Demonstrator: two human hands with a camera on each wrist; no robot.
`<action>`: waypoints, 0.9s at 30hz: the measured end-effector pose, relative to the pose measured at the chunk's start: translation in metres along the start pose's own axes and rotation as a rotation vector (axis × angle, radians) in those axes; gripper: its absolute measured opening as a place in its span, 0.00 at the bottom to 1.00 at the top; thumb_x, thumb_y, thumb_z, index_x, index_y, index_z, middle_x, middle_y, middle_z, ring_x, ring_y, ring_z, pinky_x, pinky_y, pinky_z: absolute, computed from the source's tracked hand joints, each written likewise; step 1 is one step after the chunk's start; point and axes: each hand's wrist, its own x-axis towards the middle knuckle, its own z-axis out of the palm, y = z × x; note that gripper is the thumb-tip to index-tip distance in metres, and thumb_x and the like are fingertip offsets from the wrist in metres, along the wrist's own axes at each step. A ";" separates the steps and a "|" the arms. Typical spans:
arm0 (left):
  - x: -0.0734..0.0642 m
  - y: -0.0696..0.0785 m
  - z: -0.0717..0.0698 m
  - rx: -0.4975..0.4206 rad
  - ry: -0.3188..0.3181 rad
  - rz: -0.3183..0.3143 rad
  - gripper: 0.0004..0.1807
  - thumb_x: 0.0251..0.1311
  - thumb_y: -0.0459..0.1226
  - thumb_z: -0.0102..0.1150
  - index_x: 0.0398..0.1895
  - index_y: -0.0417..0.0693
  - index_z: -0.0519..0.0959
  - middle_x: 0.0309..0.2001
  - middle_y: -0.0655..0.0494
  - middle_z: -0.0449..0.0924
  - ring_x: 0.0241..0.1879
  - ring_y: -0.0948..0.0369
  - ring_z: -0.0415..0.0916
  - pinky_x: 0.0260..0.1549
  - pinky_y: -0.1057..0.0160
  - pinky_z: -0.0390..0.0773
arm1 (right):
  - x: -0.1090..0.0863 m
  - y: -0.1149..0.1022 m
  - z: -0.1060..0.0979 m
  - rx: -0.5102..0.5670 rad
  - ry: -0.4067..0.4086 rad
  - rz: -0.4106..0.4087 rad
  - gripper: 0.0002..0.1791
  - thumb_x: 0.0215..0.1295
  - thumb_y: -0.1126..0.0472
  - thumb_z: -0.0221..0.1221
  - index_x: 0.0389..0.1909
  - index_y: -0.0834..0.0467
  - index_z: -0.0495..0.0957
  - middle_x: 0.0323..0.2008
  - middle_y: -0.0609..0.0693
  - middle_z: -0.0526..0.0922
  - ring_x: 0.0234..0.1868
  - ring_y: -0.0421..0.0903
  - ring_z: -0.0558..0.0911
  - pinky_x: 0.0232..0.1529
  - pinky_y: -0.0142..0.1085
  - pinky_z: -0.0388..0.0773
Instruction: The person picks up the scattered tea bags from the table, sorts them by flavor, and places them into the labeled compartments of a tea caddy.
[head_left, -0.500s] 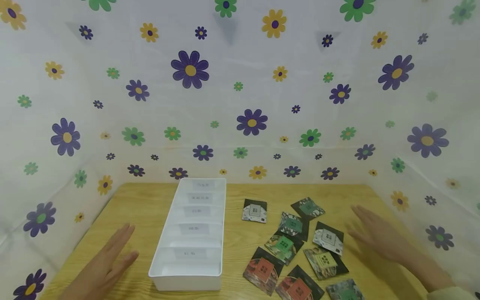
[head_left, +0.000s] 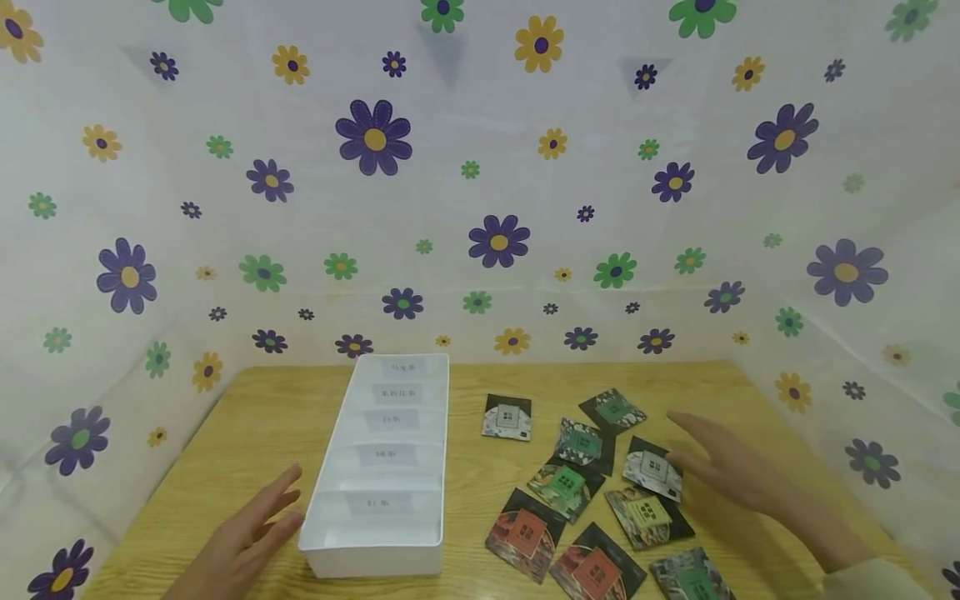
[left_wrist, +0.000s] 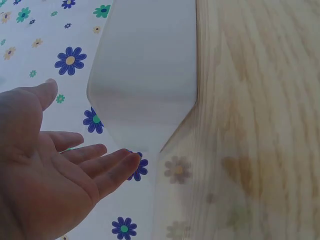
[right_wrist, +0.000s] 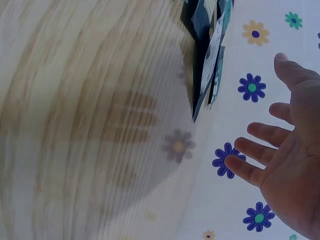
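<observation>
My left hand (head_left: 243, 537) is beside the near left corner of a long white divided box (head_left: 371, 562), fingers extended and holding nothing. In the left wrist view its fingertips are right by the wall of the box (left_wrist: 142, 55). My right hand (head_left: 731, 467) hovers at the right of several flat square sachets, nothing in its grasp. Nearest to its fingers lies a sachet with a white label (head_left: 654, 468). Around it are a yellow-labelled sachet (head_left: 649, 515), a green-labelled sachet (head_left: 566, 487) and red-labelled sachets (head_left: 527, 533). In the right wrist view the sachets (right_wrist: 212, 60) appear edge-on.
The box has several compartments in a row, each with a small printed label (head_left: 380, 503). One white-labelled sachet (head_left: 507, 417) lies apart, near the box. A flowered white curtain (head_left: 465, 167) encloses the wooden table (head_left: 262, 417) at the back and both sides.
Both hands have moved inward: the left to the right, up to the box, and the right to the left, closer to the sachets. Box and sachets stay in place.
</observation>
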 end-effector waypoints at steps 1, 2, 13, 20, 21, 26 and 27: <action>0.000 0.001 0.001 -0.014 0.003 -0.005 0.32 0.80 0.38 0.51 0.80 0.36 0.57 0.76 0.36 0.60 0.68 0.36 0.68 0.50 0.71 0.77 | 0.002 -0.001 0.001 0.000 -0.003 -0.004 0.36 0.76 0.51 0.60 0.74 0.69 0.63 0.70 0.73 0.67 0.68 0.75 0.66 0.63 0.72 0.64; 0.000 0.003 0.003 -0.035 0.000 -0.016 0.32 0.80 0.39 0.51 0.80 0.36 0.57 0.77 0.36 0.60 0.68 0.36 0.68 0.50 0.71 0.77 | 0.003 -0.002 0.002 -0.001 -0.010 -0.007 0.36 0.76 0.51 0.61 0.74 0.68 0.63 0.70 0.72 0.68 0.68 0.75 0.67 0.63 0.71 0.65; 0.004 0.003 0.018 -0.172 -0.050 -0.045 0.37 0.76 0.38 0.57 0.81 0.35 0.54 0.78 0.33 0.54 0.69 0.57 0.68 0.50 0.68 0.80 | 0.018 -0.013 0.017 -0.018 -0.108 -0.113 0.29 0.75 0.57 0.62 0.69 0.69 0.70 0.66 0.70 0.74 0.65 0.72 0.72 0.61 0.66 0.72; 0.005 0.000 0.019 -0.199 -0.106 -0.059 0.41 0.75 0.38 0.59 0.81 0.35 0.50 0.79 0.31 0.49 0.69 0.67 0.64 0.52 0.74 0.76 | 0.026 -0.009 0.028 -0.027 -0.172 -0.238 0.26 0.68 0.68 0.61 0.66 0.69 0.74 0.67 0.70 0.73 0.66 0.72 0.71 0.60 0.66 0.72; 0.005 0.000 0.019 -0.194 -0.111 -0.071 0.41 0.75 0.39 0.59 0.82 0.35 0.50 0.79 0.32 0.49 0.71 0.61 0.63 0.53 0.73 0.75 | 0.027 -0.008 0.029 -0.030 -0.181 -0.243 0.26 0.66 0.70 0.61 0.66 0.68 0.75 0.67 0.69 0.73 0.66 0.72 0.71 0.60 0.66 0.72; 0.006 0.002 0.020 -0.172 -0.135 -0.108 0.43 0.75 0.40 0.60 0.82 0.34 0.47 0.79 0.30 0.47 0.72 0.37 0.60 0.55 0.68 0.77 | 0.030 -0.003 0.033 -0.067 -0.213 -0.271 0.27 0.60 0.71 0.61 0.63 0.67 0.78 0.65 0.68 0.76 0.66 0.72 0.71 0.60 0.66 0.73; 0.006 0.002 0.020 -0.172 -0.138 -0.112 0.44 0.75 0.40 0.60 0.82 0.34 0.47 0.79 0.30 0.47 0.72 0.35 0.60 0.55 0.66 0.78 | 0.030 -0.002 0.033 -0.073 -0.216 -0.273 0.27 0.59 0.71 0.61 0.62 0.67 0.79 0.65 0.68 0.76 0.66 0.72 0.71 0.59 0.66 0.73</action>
